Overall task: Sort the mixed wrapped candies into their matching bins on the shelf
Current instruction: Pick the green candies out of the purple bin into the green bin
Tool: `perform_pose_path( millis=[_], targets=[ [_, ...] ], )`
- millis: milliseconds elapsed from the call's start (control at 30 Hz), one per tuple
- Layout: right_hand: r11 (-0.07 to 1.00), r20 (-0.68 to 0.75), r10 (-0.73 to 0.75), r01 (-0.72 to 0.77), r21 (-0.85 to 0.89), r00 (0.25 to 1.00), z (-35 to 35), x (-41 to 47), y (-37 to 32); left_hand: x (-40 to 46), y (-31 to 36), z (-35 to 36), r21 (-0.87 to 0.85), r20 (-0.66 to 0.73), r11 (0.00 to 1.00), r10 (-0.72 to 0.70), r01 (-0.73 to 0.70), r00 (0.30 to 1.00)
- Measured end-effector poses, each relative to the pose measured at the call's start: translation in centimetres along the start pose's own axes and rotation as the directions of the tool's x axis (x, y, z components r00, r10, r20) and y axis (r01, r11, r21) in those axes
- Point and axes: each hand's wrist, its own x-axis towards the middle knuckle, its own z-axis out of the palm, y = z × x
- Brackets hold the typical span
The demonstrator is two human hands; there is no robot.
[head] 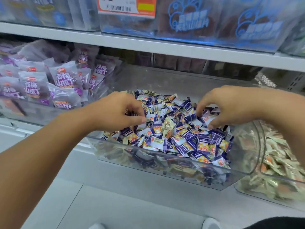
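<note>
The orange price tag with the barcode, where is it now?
In the head view, the orange price tag hangs at the top centre, on the front of a clear upper-shelf bin, above the middle bin of mixed candies.

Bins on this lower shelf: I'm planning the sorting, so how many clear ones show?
3: the left bin with purple packets, the middle bin under both hands, the right bin with pale candies. Others may lie outside the frame.

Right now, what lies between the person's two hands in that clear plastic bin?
In the head view, only heaped small wrapped candies, purple-white with some cream-gold ones, lie between the left hand and right hand inside the clear plastic bin.
</note>
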Motion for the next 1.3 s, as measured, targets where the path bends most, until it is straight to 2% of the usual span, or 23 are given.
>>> perform_pose_path(
  millis=[67,100,167,233,300,367,500,667,733,833,967,1067,1133,1200,1300],
  targets=[
    [0.986,-0.166,-0.118,0.135,0.097,0.979,0.0,-0.1,-2.0,0.2,0.8,-0.1,-0.041,0.017,0.999,0.02,-0.02,1.0],
    [0.965,-0.195,-0.177,0.209,0.157,0.965,0.2,0.1,-3.4,0.4,1.3,0.0,-0.063,0.038,0.998,0.021,-0.018,0.999],
    [0.936,-0.13,-0.265,0.287,0.204,0.955,1.2,1.3,-6.2,0.8,2.2,0.2,-0.069,0.114,0.997,0.021,-0.013,0.993],
    [0.938,-0.073,-0.282,0.291,0.187,0.957,2.4,2.7,-7.2,1.1,2.7,0.7,-0.039,0.169,0.999,0.027,-0.021,0.985],
    [0.946,-0.143,-0.234,0.259,0.196,0.962,2.7,3.3,-6.1,1.1,2.8,0.9,-0.03,0.189,1.0,0.013,-0.008,0.982],
    [0.952,-0.271,-0.148,0.211,0.223,0.951,2.3,3.1,-4.3,1.1,2.7,0.8,-0.04,0.18,0.999,-0.005,0.012,0.984],
    [0.89,-0.404,0.058,0.136,0.435,0.913,2.3,2.0,-2.4,1.7,2.8,1.4,-0.058,0.119,0.998,-0.016,0.023,0.993],
    [0.706,-0.301,0.267,0.027,0.708,0.916,2.6,1.9,-1.9,3.8,4.4,3.5,0.114,0.123,0.993,0.02,-0.034,0.992],
    [0.69,-0.293,0.307,0.0,0.724,0.905,2.7,2.0,-1.8,4.7,4.5,4.2,0.182,0.139,0.983,-0.017,-0.008,0.99],
    [0.708,-0.291,0.284,0.005,0.706,0.913,3.2,1.8,-1.9,5.8,4.7,4.9,0.214,0.141,0.976,-0.061,0.029,0.988],
    [0.778,-0.337,0.241,0.027,0.628,0.91,3.3,2.0,-2.0,6.1,5.1,4.0,0.084,0.188,0.99,-0.131,0.117,0.973],
    [0.798,-0.338,0.206,0.042,0.601,0.918,2.9,2.1,-3.0,4.6,4.4,2.0,-0.121,0.139,0.967,-0.206,0.224,0.969],
    [0.821,-0.292,0.158,0.039,0.57,0.943,2.7,2.7,-3.9,3.5,3.7,0.9,-0.357,0.07,0.891,-0.272,0.279,0.96],
    [0.877,-0.207,0.121,-0.006,0.481,0.971,2.9,3.8,-5.1,2.7,3.2,0.3,-0.567,0.02,0.768,-0.348,0.298,0.937],
    [0.931,-0.156,0.172,-0.109,0.347,0.973,3.4,5.2,-6.8,2.3,2.3,0.3,-0.597,-0.036,0.729,-0.443,0.336,0.896]
  ],
)
